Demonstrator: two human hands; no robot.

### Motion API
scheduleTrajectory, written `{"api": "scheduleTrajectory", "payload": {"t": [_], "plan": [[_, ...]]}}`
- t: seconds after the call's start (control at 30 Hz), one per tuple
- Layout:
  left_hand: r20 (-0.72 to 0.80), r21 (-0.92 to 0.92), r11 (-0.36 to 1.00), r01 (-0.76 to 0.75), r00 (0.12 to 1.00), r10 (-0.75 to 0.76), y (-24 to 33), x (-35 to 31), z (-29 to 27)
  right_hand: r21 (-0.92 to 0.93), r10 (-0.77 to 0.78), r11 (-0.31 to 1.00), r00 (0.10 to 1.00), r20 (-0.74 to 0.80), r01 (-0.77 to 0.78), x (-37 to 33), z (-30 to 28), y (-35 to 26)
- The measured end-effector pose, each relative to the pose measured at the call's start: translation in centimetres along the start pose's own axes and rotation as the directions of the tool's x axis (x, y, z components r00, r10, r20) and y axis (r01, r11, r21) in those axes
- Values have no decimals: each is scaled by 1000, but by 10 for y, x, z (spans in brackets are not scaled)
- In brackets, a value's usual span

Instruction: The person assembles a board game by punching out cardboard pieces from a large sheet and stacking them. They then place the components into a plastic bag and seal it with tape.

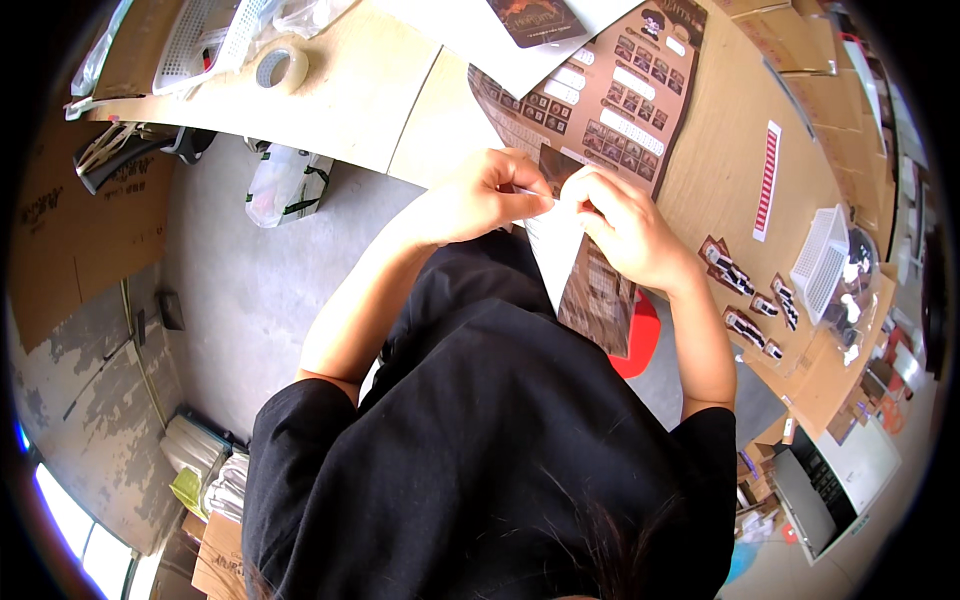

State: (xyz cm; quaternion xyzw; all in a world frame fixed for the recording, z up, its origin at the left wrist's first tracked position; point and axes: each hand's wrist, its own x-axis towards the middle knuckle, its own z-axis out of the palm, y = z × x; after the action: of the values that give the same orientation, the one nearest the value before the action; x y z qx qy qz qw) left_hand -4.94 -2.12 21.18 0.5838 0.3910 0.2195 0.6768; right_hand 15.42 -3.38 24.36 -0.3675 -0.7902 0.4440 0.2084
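Note:
Both my hands meet over the table's near edge, pinching the top of a brown printed sheet (597, 305) with a white face (552, 245) showing on its left side. My left hand (485, 200) grips the upper left corner between thumb and forefinger. Close beside it, my right hand (622, 222) is closed on the same edge, its fingers curled. The sheet hangs down in front of my black shirt. Just beyond my hands, a large brown printed poster (640, 100) lies on the table, partly under a white sheet (440, 18) that carries a dark card (537, 18).
Small printed cutouts (728, 268) and a red-and-white strip (768, 180) lie on the right. A white basket (818, 262) stands past them. At the far left are a tape roll (296, 68) and another white basket (207, 42). Below the table shows a red stool (646, 338).

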Motion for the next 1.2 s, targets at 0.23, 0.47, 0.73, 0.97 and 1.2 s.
{"api": "scheduleTrajectory", "payload": {"t": [0.23,0.47,0.73,0.97,1.2], "plan": [[-27,24,1000,-12,1000,13,3,-5,-5,55,-51,997,988,-147,59,-3,-2,-2],[33,123,991,-46,999,42,12,-8,-2,486,197,855,980,19,-181,0,1,5],[90,147,989,-35,996,22,10,-8,-5,349,206,911,976,73,-218,6,1,-6],[109,119,991,-60,993,47,1,-5,-2,309,194,927,977,93,-213,8,1,-5],[125,102,994,-48,992,35,1,-3,-1,200,117,971,988,97,-135,9,-1,-4]]}}
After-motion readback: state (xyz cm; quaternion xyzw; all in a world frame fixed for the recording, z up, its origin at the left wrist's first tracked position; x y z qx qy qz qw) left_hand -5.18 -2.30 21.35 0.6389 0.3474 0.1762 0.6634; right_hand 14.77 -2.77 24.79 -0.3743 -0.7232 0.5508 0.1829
